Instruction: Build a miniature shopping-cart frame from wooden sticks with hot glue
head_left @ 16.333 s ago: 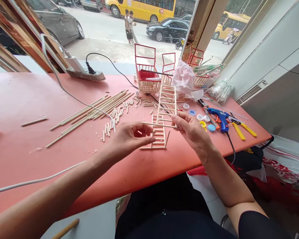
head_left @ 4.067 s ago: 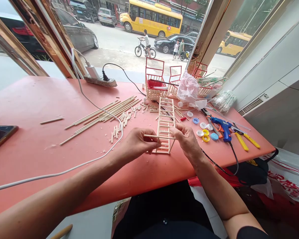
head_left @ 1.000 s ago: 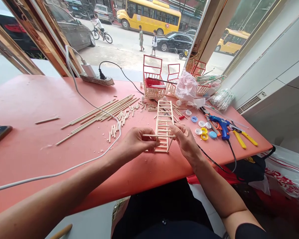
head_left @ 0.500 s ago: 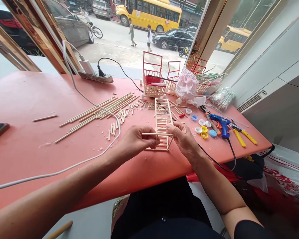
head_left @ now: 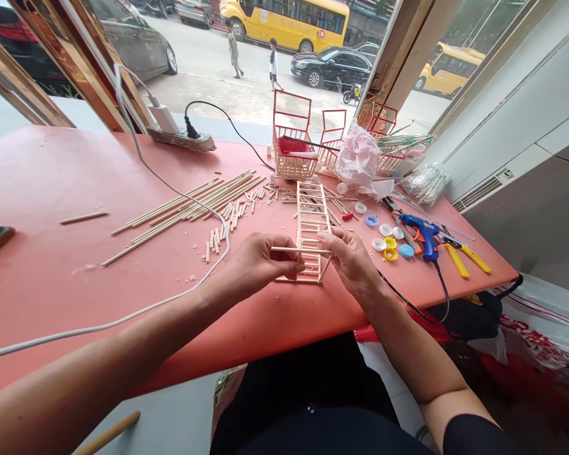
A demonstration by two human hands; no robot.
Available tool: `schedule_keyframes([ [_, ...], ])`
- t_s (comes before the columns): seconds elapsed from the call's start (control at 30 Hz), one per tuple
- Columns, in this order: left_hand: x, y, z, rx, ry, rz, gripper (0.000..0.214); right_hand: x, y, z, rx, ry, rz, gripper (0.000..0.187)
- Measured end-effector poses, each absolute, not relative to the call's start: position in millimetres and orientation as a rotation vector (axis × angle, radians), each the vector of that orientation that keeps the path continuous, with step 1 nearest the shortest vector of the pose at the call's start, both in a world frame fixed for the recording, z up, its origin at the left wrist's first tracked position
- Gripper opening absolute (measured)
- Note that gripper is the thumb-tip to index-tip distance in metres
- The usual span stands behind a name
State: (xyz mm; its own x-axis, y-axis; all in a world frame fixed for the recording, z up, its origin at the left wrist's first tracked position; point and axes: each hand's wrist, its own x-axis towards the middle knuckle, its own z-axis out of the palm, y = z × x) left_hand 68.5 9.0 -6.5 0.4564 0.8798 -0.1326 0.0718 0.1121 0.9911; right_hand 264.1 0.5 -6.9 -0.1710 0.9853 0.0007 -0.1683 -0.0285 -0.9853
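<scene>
Near the table's front edge, a ladder-like frame of thin wooden sticks (head_left: 315, 205) reaches away from me, with several rungs across it. My left hand (head_left: 270, 258) is closed in a pinch at the left side of its near end. A single stick (head_left: 289, 249) lies crosswise there, spanning from the left fingers to the right ones. Opposite, my right hand (head_left: 348, 256) pinches the frame's right side, thumb on top. Fingers partly cover the joints, so whether the crosswise stick is fixed to the frame cannot be seen.
Long sticks (head_left: 194, 202) and short cut pieces (head_left: 225, 224) lie to the left, crossed by a white cable (head_left: 171, 297). Behind stands a small stick cart (head_left: 294, 148). Bottle caps (head_left: 389, 254), a blue glue gun (head_left: 424, 235) and yellow-handled pliers (head_left: 456, 260) are at right.
The view has shifted slightly. Both hands keep their pinch on the frame with almost no movement. Outside the window, two walking people have moved left.
</scene>
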Motion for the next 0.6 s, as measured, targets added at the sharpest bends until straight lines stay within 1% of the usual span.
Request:
schedule_keyframes([
  [0.13,68.7,10.0,-9.9,1.35,0.934,0.764,0.019,263.8,0.6,-5.4,-1.014,-1.213,1.405,0.021],
  [0.6,67.6,7.9,-3.6,1.35,0.912,0.756,0.015,264.7,1.0,-3.0,-1.02,-1.273,1.362,0.021],
])
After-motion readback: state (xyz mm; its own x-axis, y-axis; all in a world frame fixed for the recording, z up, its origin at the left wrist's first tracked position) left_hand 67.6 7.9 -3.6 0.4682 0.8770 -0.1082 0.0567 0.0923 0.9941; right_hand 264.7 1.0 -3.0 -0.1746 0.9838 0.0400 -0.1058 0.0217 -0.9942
